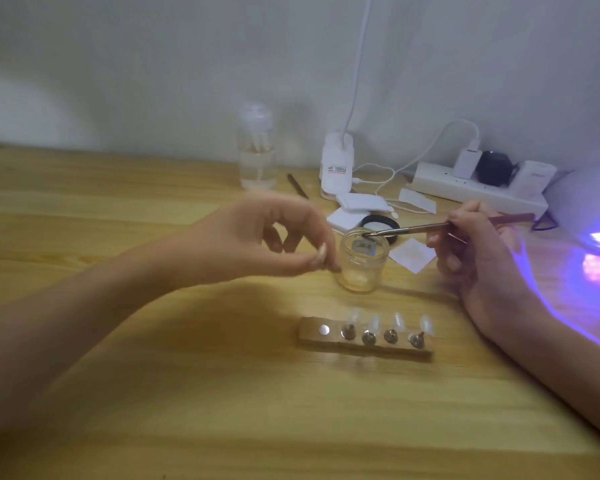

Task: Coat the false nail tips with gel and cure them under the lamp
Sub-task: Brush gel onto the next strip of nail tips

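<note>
Tabletop (pixel 160 393) of blond wood abuts grey wall (pixel 136 64); lamp (pixel 593 209) seemingly lit.

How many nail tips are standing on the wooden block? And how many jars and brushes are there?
Nail tips on the wooden block: 4
Jar: 1
Brush: 1
Total: 6
</note>
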A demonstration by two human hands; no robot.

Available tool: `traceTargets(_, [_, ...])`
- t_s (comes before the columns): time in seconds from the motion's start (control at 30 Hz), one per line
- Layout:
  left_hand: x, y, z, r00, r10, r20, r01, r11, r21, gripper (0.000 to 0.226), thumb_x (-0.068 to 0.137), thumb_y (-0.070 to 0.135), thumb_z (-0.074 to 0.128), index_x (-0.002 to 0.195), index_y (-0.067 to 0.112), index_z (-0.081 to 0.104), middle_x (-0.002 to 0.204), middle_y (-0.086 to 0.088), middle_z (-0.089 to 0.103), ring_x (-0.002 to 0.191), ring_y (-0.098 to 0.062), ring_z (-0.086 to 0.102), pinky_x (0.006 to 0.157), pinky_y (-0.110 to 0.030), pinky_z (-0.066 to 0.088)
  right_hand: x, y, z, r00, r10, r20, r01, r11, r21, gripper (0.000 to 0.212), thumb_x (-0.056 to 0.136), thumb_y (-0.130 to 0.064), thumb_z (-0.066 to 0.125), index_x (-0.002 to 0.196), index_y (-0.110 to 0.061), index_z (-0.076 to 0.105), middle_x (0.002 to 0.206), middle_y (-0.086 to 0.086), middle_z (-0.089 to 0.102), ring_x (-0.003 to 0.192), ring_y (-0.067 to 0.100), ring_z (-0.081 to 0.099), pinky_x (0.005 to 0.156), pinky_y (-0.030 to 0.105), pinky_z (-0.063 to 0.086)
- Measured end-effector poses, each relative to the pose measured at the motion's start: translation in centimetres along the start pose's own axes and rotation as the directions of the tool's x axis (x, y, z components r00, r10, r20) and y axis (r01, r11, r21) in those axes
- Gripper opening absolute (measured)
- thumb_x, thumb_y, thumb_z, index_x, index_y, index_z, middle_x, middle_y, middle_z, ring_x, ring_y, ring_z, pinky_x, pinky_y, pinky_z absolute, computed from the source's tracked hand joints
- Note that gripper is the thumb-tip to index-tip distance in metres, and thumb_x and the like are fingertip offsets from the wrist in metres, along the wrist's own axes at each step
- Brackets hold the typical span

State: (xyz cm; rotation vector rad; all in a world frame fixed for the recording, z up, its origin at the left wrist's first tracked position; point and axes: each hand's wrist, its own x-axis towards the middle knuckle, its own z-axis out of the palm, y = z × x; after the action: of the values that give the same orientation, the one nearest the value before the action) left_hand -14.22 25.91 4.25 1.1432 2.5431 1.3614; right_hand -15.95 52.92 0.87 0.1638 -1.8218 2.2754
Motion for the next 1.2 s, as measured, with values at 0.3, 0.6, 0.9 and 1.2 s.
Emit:
traceTargets(0.3, [-2.1,-1.3,3.0,0.991,-0.12,0.063,0.128,0.982,-0.138,0.012,0.077,0.019,0.076,0.085,0.01,0.078,0.098,0.005,0.073,0.093,-0.015,0.069,0.078,-0.029,0.055,-0.1,-0.2,0.2,1.0,0.029,-0.005,-0.029,1.0,-0.013,0.035,0.098,-0.011,0.048,0.065,-0.024,0.046,0.059,0.002,0.06,0.042,0.011,0.031,0.039,0.017,0.019])
traceTargets(0.6, [-2.6,-0.9,3.7,0.987,-0.146,0.062,0.154,0.979,-0.133,0.005,0.084,0.026,0.075,0.089,0.025,0.074,0.082,-0.002,0.07,0.065,-0.004,0.056,0.06,-0.012,0.042,-0.1,-0.2,0.4,1.0,0.023,-0.004,-0.023,0.999,-0.035,0.038,0.097,-0.012,0.05,0.061,-0.025,0.048,0.06,0.004,0.062,0.041,0.011,0.033,0.037,0.016,0.022])
traceTargets(0.9, [-3.2,0.0,4.6,0.994,-0.108,-0.009,0.108,0.981,0.163,0.026,0.075,0.025,0.084,0.095,0.035,0.07,0.094,0.018,0.063,0.075,-0.01,0.055,0.065,-0.009,0.039,-0.1,-0.1,0.2,0.999,0.032,0.002,-0.032,0.998,-0.048,0.032,0.097,-0.012,0.05,0.066,-0.022,0.045,0.06,0.004,0.061,0.042,0.011,0.031,0.038,0.018,0.02])
traceTargets(1.2, [-3.7,0.5,5.2,0.988,-0.132,-0.081,0.141,0.982,0.123,0.019,0.076,0.045,0.073,0.09,0.034,0.067,0.092,0.015,0.063,0.08,-0.011,0.056,0.068,-0.011,0.039,-0.2,-0.2,0.3,0.999,0.029,0.022,-0.028,0.998,-0.047,0.037,0.097,-0.012,0.049,0.062,-0.026,0.048,0.061,0.004,0.061,0.043,0.012,0.032,0.04,0.019,0.017])
